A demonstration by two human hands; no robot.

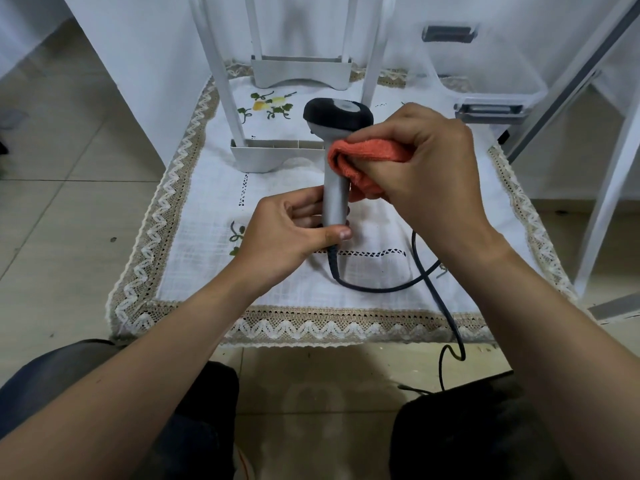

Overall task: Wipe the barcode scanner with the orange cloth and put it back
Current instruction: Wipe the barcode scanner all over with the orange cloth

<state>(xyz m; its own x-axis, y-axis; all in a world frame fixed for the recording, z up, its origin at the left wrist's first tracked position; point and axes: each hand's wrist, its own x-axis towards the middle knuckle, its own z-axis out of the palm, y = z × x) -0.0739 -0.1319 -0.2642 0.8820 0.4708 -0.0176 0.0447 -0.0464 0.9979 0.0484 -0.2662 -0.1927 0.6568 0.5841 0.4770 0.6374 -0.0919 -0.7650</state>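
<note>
Scanner (335, 199) looks light and rigid to me, so my left hand (287, 237) pinches its handle end while my right hand (426, 161) clasps soft orange cloth (363, 150) round its neck.

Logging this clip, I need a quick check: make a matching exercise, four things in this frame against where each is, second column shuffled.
1 left hand
2 right hand
3 cable
4 white rack

A loops over the tablecloth and off its front edge
B grips the orange cloth against the barcode scanner
C stands beyond both hands
D holds the barcode scanner's lower handle

Pairs: 1-D, 2-B, 3-A, 4-C
</note>
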